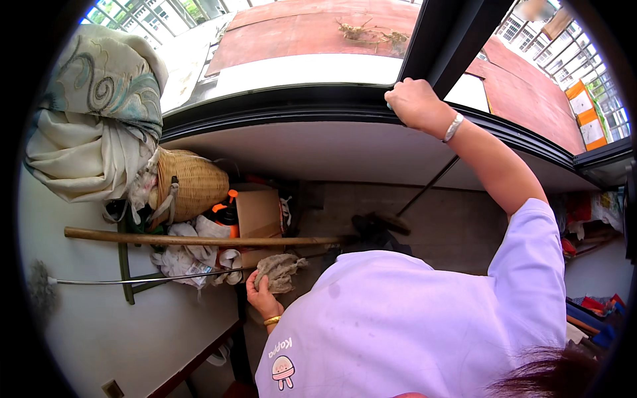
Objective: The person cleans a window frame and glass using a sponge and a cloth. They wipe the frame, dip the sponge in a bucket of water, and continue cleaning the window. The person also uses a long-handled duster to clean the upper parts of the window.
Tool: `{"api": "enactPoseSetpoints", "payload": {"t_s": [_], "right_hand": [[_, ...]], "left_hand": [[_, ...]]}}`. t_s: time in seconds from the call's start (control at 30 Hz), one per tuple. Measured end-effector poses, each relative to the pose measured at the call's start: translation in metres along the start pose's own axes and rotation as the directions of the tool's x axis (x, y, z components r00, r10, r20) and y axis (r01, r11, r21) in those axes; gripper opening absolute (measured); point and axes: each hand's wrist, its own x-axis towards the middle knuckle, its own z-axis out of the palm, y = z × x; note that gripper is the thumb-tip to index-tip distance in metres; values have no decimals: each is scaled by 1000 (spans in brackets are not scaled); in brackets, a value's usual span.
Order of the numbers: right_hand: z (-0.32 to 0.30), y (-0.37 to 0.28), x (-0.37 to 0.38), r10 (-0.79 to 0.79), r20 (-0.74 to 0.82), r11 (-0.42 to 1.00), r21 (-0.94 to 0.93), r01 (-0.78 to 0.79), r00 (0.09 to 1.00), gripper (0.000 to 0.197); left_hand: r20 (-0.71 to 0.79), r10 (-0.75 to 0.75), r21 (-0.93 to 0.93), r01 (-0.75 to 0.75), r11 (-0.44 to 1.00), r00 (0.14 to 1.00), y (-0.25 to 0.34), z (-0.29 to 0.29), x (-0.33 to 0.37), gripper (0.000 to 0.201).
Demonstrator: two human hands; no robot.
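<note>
My left hand (265, 298), with a gold bracelet on its wrist, grips a crumpled grey-brown rag (280, 272) low at my left side. Just behind that hand runs the thin metal handle of a duster (152, 280). My right arm reaches up to the window, where my right hand (418, 105) is closed in a fist against the lower part of the dark window frame (446, 50). A sliver of something pale teal shows at its fingers, too small to name. A silver bangle circles that wrist.
A bundled cream curtain (99, 106) hangs at the left above a wicker basket (189, 182). A wooden pole (199, 239) crosses in front of a cardboard box (259, 212) and heaped cloths. A broom (388, 222) lies near the wall below the window. More clutter stands at the right.
</note>
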Motion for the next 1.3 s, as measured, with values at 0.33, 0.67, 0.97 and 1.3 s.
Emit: {"api": "enactPoseSetpoints", "payload": {"t_s": [0.33, 0.67, 0.97, 1.3], "right_hand": [[-7, 11, 6, 20, -58, 961, 278, -3, 998, 31], [25, -11, 14, -44, 47, 999, 26, 43, 998, 13], [-1, 7, 0, 14, -133, 994, 107, 1, 991, 20], [1, -10, -4, 120, -284, 940, 342, -16, 951, 47]], "left_hand": [[-109, -32, -25, 29, 999, 994, -9, -27, -14, 25], [-56, 9, 28, -7, 1000, 998, 4, -13, -6, 23], [-77, -6, 124, 16, 992, 997, -1, -20, -5, 23], [-38, -5, 7, 6, 1000, 999, 2, -12, 3, 25]]}}
